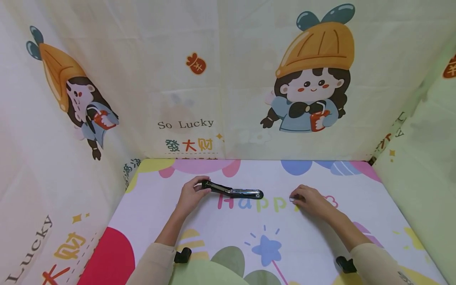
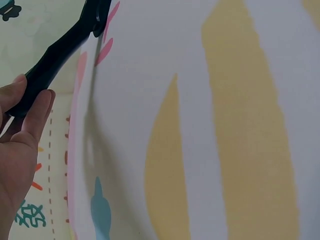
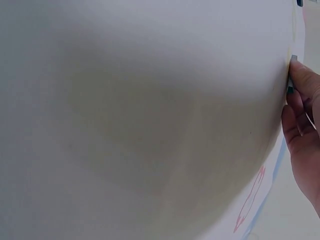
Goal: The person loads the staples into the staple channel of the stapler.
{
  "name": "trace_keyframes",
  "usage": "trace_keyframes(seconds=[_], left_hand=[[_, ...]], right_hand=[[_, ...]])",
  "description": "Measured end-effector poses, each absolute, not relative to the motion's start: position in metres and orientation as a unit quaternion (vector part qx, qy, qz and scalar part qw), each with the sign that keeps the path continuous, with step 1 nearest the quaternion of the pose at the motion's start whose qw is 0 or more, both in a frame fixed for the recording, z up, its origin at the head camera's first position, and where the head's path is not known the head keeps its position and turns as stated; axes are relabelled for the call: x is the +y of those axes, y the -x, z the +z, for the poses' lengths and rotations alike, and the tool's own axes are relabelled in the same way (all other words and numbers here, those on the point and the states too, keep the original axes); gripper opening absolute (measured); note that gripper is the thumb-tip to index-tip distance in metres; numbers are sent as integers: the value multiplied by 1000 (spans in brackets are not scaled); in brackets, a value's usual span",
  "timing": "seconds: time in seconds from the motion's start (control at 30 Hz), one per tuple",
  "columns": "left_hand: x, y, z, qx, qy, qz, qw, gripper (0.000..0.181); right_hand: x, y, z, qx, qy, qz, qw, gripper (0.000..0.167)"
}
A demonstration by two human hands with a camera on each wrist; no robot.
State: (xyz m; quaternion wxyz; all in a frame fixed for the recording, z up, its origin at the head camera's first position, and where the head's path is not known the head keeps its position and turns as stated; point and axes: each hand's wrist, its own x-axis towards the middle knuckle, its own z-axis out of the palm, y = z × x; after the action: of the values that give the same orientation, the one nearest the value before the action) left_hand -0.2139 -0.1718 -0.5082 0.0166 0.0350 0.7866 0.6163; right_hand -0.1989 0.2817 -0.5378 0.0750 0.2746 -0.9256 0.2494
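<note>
A black stapler (image 1: 235, 192) is swung wide open, its metal tray facing up, in the middle of the head view. The left hand (image 1: 190, 196) grips its left end between thumb and fingers. In the left wrist view the black body of the stapler (image 2: 55, 62) slants up and away from that hand (image 2: 22, 145). To the right of the stapler's far end, the right hand (image 1: 310, 201) pinches a small silvery piece (image 1: 291, 199), which looks like a strip of staples. The right wrist view shows only an edge of this piece (image 3: 293, 60); the fingers hide the rest.
Both hands are over a table with a printed white cover (image 1: 303, 245) bearing coloured shapes and letters. Fabric walls (image 1: 246, 79) with cartoon prints enclose it at the back and both sides. A black strap piece (image 1: 183, 255) sits at the left sleeve, another (image 1: 345, 264) at the right.
</note>
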Motion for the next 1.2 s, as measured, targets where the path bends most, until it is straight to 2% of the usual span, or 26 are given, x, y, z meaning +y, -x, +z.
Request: trace_keyframes(seconds=[0.23,0.87,1.1,1.2], left_hand=[[-172,213,-507,789,-31,613,19,43],[-172,214,-507,792,-35,609,17,43],[-172,214,-506,798,-34,601,16,43],[-172,215,-506,801,-34,598,16,44]], right_hand=[[281,198,-536,-928,-282,234,67,17],[275,201,-533,-922,-291,237,101,22],[264,202,-524,-922,-288,250,74,20],[256,204,-520,-917,-297,254,79,20]])
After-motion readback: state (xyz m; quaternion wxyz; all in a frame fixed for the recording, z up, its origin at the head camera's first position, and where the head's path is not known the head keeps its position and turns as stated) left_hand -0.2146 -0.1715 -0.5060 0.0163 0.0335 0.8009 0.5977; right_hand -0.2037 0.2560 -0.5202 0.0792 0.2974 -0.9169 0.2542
